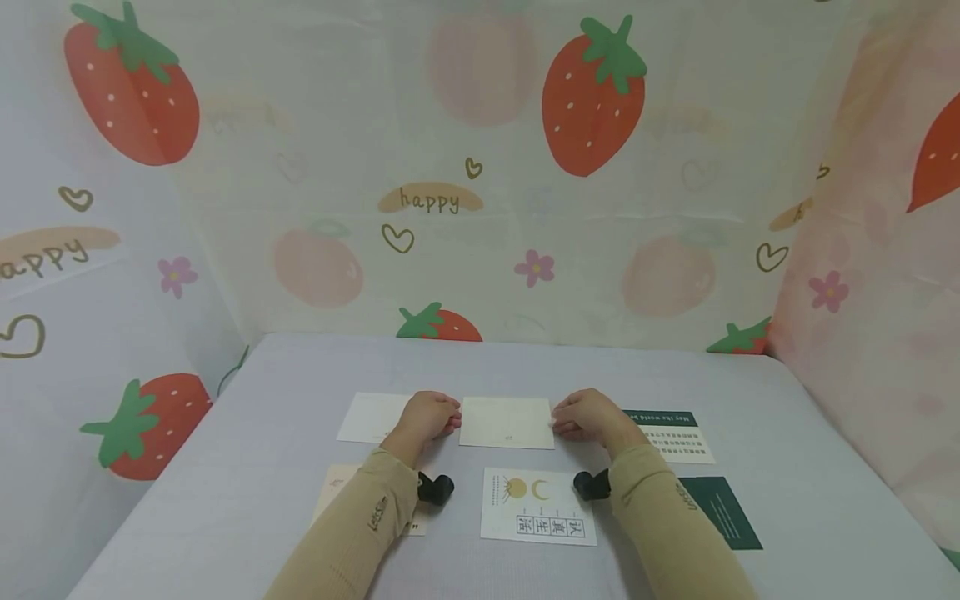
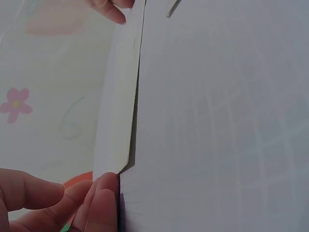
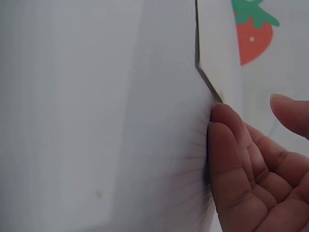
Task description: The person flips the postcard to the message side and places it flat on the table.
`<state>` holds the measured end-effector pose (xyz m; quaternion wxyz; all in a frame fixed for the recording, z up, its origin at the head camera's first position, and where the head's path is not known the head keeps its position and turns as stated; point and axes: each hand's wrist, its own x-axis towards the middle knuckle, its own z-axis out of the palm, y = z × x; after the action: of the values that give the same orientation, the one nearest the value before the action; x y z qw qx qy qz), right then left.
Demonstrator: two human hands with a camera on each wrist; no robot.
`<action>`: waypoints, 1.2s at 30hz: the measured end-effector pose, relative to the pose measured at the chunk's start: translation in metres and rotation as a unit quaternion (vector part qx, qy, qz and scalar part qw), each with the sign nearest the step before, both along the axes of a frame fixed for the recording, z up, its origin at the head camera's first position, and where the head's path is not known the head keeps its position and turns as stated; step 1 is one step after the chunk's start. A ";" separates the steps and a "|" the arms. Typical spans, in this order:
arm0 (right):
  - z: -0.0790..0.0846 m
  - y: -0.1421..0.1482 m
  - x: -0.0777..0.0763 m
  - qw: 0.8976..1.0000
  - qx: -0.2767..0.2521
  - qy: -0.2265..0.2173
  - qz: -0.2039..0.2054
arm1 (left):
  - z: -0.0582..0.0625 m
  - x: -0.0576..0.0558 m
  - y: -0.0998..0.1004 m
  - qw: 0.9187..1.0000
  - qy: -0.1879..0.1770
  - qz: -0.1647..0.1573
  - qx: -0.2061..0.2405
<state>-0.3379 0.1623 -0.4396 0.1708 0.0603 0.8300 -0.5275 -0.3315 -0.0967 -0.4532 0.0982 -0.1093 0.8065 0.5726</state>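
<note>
A pale, nearly blank card (image 1: 507, 422) lies flat in the middle of the back row of cards. At its left short edge is my left hand (image 1: 429, 415), fingertips touching the edge and resting on the cloth. My right hand (image 1: 588, 417) does the same at the right edge. In the left wrist view the thumb (image 2: 34, 191) stands off from the fingers, and in the right wrist view the thumb (image 3: 292, 113) is lifted away too. Nothing is pinched by either hand. In front lies a white card (image 1: 538, 507) with a sun, a moon and boxed characters.
Partly behind my left hand is a white card (image 1: 367, 415); my left sleeve covers much of a cream card (image 1: 330, 487). To the right lie a green-and-white text card (image 1: 678, 442) and a dark green card (image 1: 727, 517). Strawberry-print curtains (image 1: 510, 250) enclose the white table (image 1: 225, 500).
</note>
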 end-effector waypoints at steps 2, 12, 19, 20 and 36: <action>0.001 0.001 0.000 1.000 -0.002 0.000 0.002 | 0.000 0.000 0.000 1.000 -0.001 -0.001 -0.002; 0.006 0.008 -0.002 1.000 -0.013 0.001 0.011 | 0.003 -0.001 -0.001 1.000 0.001 0.001 0.029; 0.014 0.011 0.001 1.000 -0.015 0.009 0.015 | 0.010 0.000 0.002 0.999 0.004 -0.001 0.045; 0.015 0.012 0.002 1.000 -0.013 0.009 0.016 | 0.011 0.001 0.003 0.999 0.004 -0.002 0.045; 0.027 0.044 0.011 0.999 0.012 0.032 0.034 | 0.021 0.003 0.019 0.999 0.000 -0.031 0.025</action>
<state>-0.3272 0.2062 -0.4127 0.1616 0.0174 0.8431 -0.5127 -0.3284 -0.0777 -0.4322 0.1184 -0.0816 0.7952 0.5891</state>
